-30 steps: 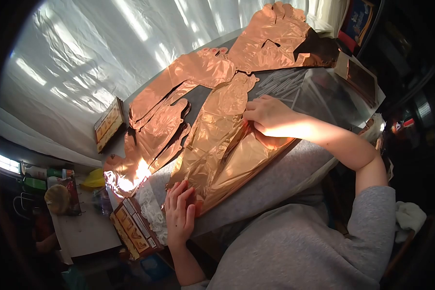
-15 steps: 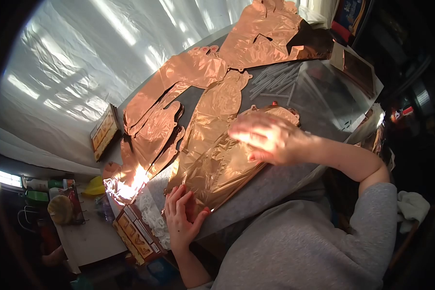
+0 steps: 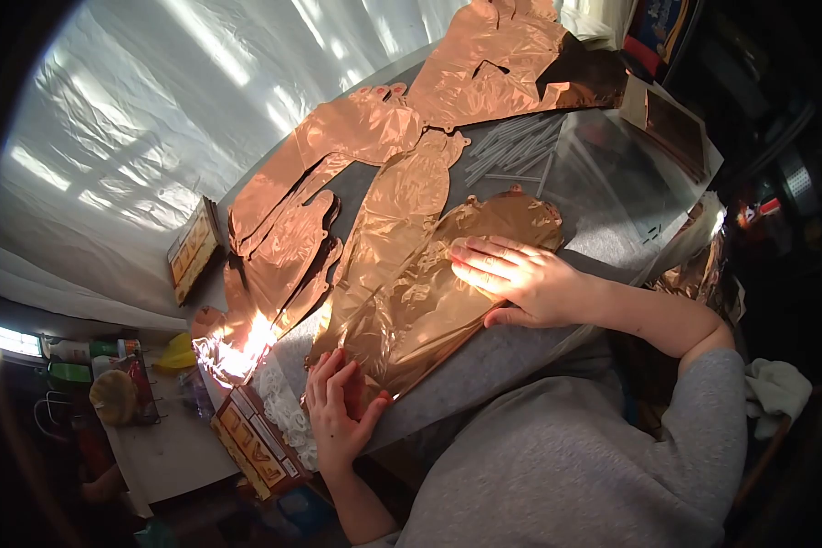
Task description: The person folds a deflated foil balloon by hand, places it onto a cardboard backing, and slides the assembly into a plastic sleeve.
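Note:
Two flat copper-coloured foil balloons, partly overlapping, lie in front of me: a nearer foil balloon [image 3: 429, 320] and a longer one [image 3: 397, 201] reaching away behind it. My right hand [image 3: 525, 283] rests on the nearer balloon, palm down with fingers stretched out. At its lower left end is my left hand [image 3: 342, 411], fingers extended over the foil's edge and thumb apart; what lies under those fingers is partly hidden. The foil is creased and shiny between the two hands.
More flat foil balloons [image 3: 493, 68] spread over the far side of the grey table [image 3: 511, 342]. Clear straws [image 3: 511, 146] lie beyond my right hand, beside a clear plastic sheet [image 3: 616, 196]. Printed packages [image 3: 258, 443] and white curled ribbon [image 3: 286, 416] sit at the left.
My right hand has moved slightly down and to the right, and now lies flatter on the nearer balloon, uncovering more foil. My left hand stays at the lower end.

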Demonstrator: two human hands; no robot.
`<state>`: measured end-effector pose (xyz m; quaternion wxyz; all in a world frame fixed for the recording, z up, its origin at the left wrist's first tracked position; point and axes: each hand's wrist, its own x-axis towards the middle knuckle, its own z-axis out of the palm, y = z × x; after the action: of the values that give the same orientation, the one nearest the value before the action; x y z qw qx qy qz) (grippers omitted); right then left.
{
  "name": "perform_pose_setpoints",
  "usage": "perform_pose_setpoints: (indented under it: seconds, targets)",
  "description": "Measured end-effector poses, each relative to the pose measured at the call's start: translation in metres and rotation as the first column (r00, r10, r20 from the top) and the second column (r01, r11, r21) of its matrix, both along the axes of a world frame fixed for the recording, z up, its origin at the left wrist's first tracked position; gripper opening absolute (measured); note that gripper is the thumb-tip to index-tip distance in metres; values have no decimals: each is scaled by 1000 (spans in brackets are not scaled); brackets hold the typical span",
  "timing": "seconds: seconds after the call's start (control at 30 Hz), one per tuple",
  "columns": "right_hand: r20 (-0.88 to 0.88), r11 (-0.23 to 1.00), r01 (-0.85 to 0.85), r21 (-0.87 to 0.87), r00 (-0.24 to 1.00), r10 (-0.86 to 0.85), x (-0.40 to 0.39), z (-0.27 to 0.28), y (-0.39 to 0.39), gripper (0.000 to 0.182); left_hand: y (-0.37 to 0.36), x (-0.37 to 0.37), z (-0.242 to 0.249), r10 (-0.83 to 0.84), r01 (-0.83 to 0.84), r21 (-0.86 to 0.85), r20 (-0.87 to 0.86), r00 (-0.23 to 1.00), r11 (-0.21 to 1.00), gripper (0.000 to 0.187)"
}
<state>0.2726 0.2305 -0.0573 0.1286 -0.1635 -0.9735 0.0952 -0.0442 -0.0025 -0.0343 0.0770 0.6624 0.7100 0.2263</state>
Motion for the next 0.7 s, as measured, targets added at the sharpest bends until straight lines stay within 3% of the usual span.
perform_pose_setpoints:
  seconds: [0.27,0.33,0.47,0.57,0.63,0.7]
  targets:
    - [-18,999,34,-41,999,-35,0,2,1,69,-1,-2,0,1,-1,21,38,999,1000,64]
    - [-37,996,36,-86,999,-40,-1,4,0,68,-4,-4,0,-13,7,50,126,992,999,62]
    - [-60,988,29,-151,997,-38,-1,6,1,66,-9,8,17,21,-25,156,22,1000,987,59]
    - [-48,991,22,-129,998,-29,-1,8,1,65,0,44,34,-43,52,96,-95,995,994,58]
    - [-46,991,17,-132,999,-23,-2,8,1,64,21,77,40,-170,173,-25,82,982,985,62]
    - [-39,991,24,-131,999,-29,-1,9,2,64,42,98,32,-169,173,-60,62,984,983,65]
